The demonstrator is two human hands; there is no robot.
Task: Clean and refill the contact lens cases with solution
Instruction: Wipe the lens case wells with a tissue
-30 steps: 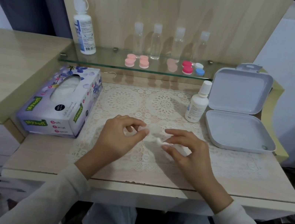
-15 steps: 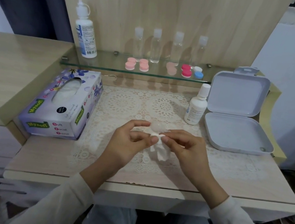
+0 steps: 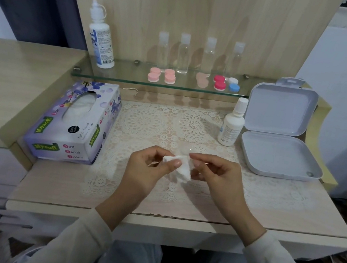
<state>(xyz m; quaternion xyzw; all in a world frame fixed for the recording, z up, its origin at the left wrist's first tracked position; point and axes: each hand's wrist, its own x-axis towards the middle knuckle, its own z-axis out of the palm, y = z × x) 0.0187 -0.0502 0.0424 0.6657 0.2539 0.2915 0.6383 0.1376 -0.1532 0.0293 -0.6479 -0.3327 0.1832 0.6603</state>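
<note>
We see the left grip [image 3: 150, 168] and the right grip [image 3: 215, 175] meeting low over the tabletop [image 3: 291, 217]. Each is closed in a pinch on 1 crumpled white tissue [image 3: 182, 170] held between them. The left thumb and forefinger clamp its upper left end, and the right fingertips clamp its right edge. The wad's long axis slants from the left grip's thumb down toward us and to the right.

Just beyond the right grip's forefinger is a faint round shape, possibly a clear lens case [image 3: 187, 151]. We cannot tell its axis.

Far beyond both grips, 5 coloured lens cases [image 3: 219, 82] sit in a row on the glass shelf [image 3: 119, 77], each with its long axis running away from us. Beyond and to the right of the right grip, a small solution bottle [image 3: 231, 127] stands upright with its cap up, beside an open white box [image 3: 279, 153]. Left of the left grip lies a tissue box [image 3: 73, 119], its long axis also running away from us.
</note>
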